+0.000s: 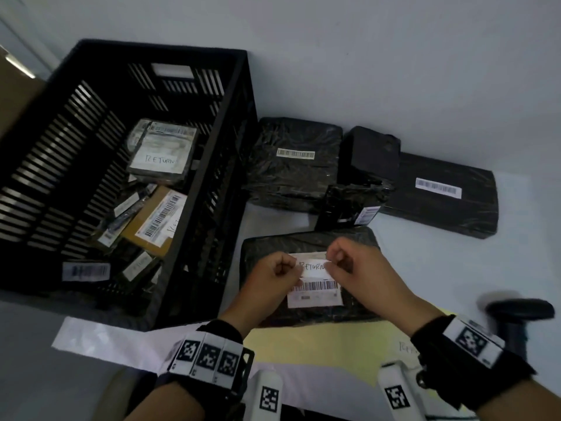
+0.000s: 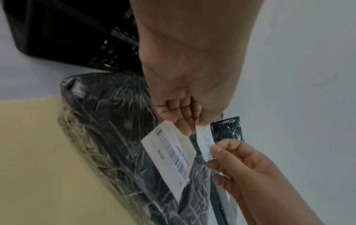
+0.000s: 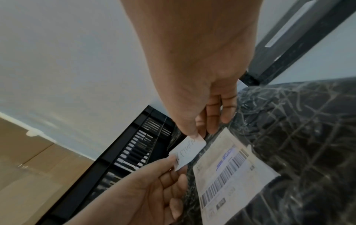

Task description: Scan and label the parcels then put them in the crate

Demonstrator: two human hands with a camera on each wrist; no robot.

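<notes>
Both hands pinching a handwritten RETURN sticker over the wrapped parcel, about to stick it down.

Left hand [image 1: 274, 273] and right hand [image 1: 349, 262] each pinch one end of the small white paper RETURN label [image 1: 314, 265], stretched flat between them, probably so it lands smooth. It hovers just above the printed white barcode shipping label [image 1: 315, 291] on the flat black plastic-wrapped parcel [image 1: 264, 247], which lies on the white surface [image 1: 425, 268] right beside the black slatted plastic crate [image 1: 230, 165]. Wrap is crinkly and shiny. Crate already holds labelled parcels; more black parcels wait beyond this one.
</notes>
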